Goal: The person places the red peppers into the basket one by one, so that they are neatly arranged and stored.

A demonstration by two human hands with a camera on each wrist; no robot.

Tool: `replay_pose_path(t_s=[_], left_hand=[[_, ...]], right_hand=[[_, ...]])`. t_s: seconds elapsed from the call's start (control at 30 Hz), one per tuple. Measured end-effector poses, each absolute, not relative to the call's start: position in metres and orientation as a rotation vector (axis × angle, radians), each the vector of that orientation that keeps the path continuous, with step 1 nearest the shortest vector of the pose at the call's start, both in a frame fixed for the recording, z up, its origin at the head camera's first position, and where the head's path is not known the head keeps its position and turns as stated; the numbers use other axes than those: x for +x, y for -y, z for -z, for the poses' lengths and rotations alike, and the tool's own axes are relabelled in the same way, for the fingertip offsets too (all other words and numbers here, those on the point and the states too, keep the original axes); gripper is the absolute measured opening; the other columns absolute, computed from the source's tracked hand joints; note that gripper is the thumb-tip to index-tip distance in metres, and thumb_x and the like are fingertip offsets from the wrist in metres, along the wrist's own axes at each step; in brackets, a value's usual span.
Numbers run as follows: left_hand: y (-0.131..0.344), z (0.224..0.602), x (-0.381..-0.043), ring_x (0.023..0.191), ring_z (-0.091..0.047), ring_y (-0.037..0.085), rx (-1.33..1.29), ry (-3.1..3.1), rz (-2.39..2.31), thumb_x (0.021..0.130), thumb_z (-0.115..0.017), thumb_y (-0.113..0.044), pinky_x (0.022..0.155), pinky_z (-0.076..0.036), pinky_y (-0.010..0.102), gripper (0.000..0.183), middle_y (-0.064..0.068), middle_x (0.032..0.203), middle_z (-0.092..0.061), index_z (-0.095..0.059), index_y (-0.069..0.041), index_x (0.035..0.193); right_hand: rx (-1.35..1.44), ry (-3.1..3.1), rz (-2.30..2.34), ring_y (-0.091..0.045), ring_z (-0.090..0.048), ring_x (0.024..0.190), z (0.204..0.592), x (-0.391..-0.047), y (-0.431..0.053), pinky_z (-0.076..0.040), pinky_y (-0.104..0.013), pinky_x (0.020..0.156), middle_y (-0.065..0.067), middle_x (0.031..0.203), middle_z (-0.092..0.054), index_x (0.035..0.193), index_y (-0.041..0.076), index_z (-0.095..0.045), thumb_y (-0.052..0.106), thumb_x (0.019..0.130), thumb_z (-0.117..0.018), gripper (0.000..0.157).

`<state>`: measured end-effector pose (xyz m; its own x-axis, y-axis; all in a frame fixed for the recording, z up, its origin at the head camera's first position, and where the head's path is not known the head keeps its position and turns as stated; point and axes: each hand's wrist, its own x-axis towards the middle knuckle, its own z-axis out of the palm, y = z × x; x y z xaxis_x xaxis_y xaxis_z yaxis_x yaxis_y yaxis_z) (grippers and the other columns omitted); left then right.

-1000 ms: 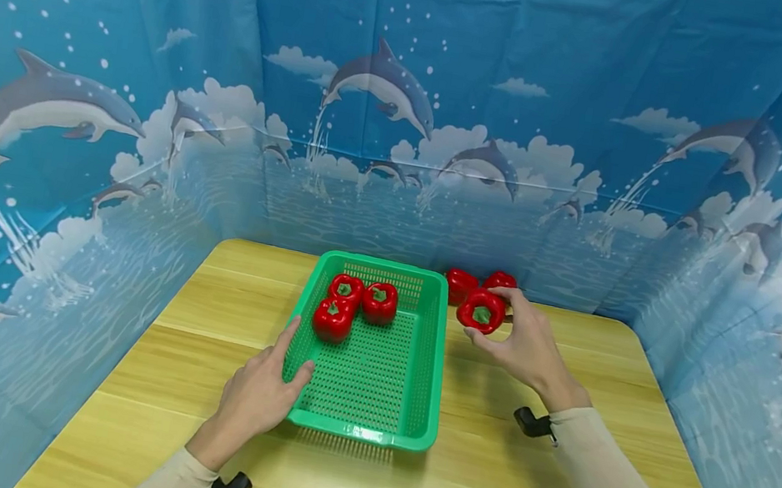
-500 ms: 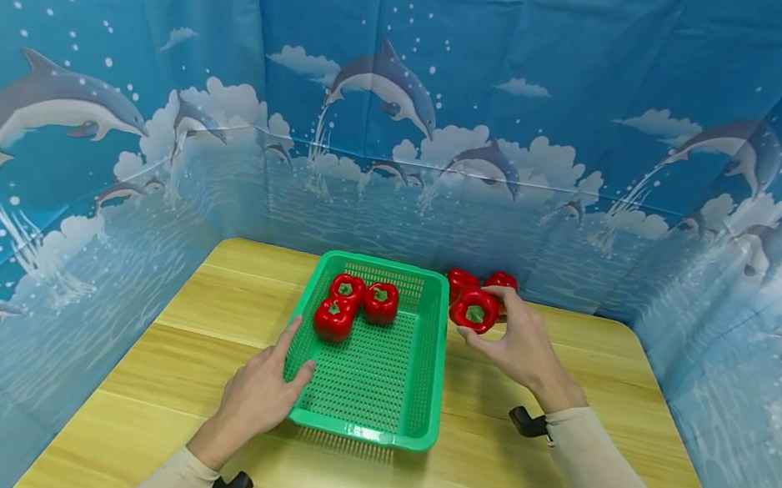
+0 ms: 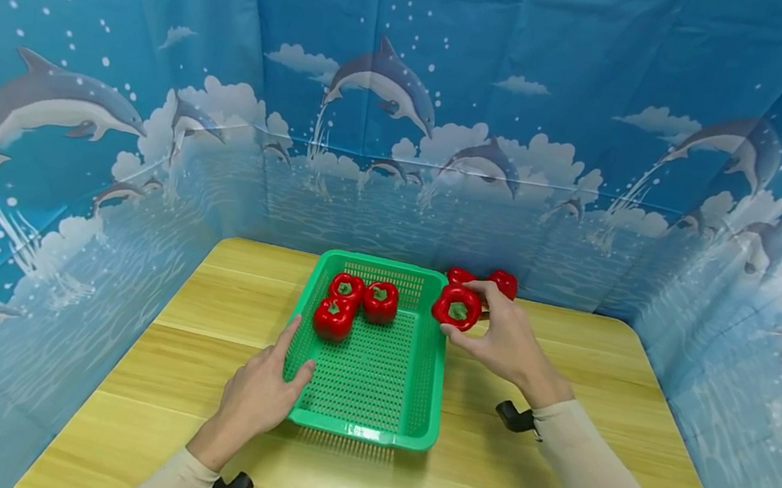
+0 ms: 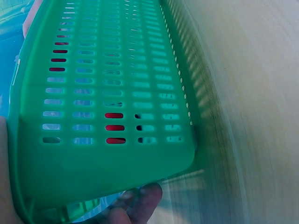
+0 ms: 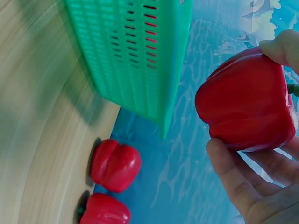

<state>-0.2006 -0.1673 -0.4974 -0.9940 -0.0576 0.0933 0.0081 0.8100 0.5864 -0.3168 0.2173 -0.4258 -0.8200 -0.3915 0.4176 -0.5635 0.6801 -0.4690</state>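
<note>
In the head view my right hand (image 3: pixel 509 342) pinches a red bell pepper (image 3: pixel 439 309) between thumb and fingers, its green stem facing me. This pepper overlaps the right rim of a green plastic basket (image 3: pixel 370 433); the right wrist view shows the pepper (image 5: pixel 247 100) raised beside the basket wall (image 5: pixel 126 56). My left hand (image 3: pixel 256 397) holds the basket's left side, thumb over the rim and other fingers outside; in the left wrist view fingertips (image 4: pixel 149 200) show by the basket wall. Inside, toward the far left, sit three red bell peppers (image 3: pixel 332 320).
Two more bell peppers lie on the wooden table (image 3: pixel 196 333) behind my right hand, a left one (image 3: pixel 460 275) and a right one (image 3: pixel 504 284) partly hidden by it. A blue dolphin-print curtain (image 3: pixel 396 211) hangs close behind the table's back edge.
My right hand has moved left with the bell pepper, from beside the basket to over its right rim. The left hand and the basket have stayed in place.
</note>
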Motion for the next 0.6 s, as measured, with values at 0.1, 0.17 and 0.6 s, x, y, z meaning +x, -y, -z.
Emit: replay_pose_path(t_s=[0.1, 0.17, 0.6], left_hand=[[0.167, 0.498, -0.201, 0.064, -0.058, 0.023, 0.04, 2.887, 0.937, 0.116, -0.071, -0.046, 0.05, -0.044, 0.037, 0.089, 0.029, 0.139, -0.079, -0.024, -0.029, 0.189], [0.167, 0.497, -0.2, 0.063, -0.058, 0.023, 0.042, 2.888, 0.938, 0.116, -0.07, -0.047, 0.05, -0.044, 0.037, 0.088, 0.029, 0.14, -0.078, -0.023, -0.029, 0.189], [0.166, 0.497, -0.2, 0.062, -0.056, 0.023, 0.041, 2.878, 0.944, 0.115, -0.071, -0.045, 0.05, -0.043, 0.037, 0.088, 0.027, 0.131, -0.08, -0.025, -0.029, 0.188]], right_hand=[[0.769, 2.627, -0.891, -0.028, -0.081, 0.105, 0.424, -0.316, -0.211, -0.07, -0.049, 0.093, -0.011, 0.134, -0.081, 0.154, 0.005, -0.061, 0.033, 0.097, -0.098, 0.073], [0.776, 2.64, -0.898, -0.028, -0.081, 0.107, 0.423, -0.316, -0.207, -0.071, -0.05, 0.094, -0.01, 0.133, -0.081, 0.154, 0.005, -0.061, 0.034, 0.097, -0.098, 0.073], [0.854, 2.693, -0.976, -0.029, -0.081, 0.11, 0.414, -0.321, -0.18, -0.071, -0.052, 0.099, -0.007, 0.124, -0.081, 0.153, 0.006, -0.062, 0.038, 0.098, -0.095, 0.072]])
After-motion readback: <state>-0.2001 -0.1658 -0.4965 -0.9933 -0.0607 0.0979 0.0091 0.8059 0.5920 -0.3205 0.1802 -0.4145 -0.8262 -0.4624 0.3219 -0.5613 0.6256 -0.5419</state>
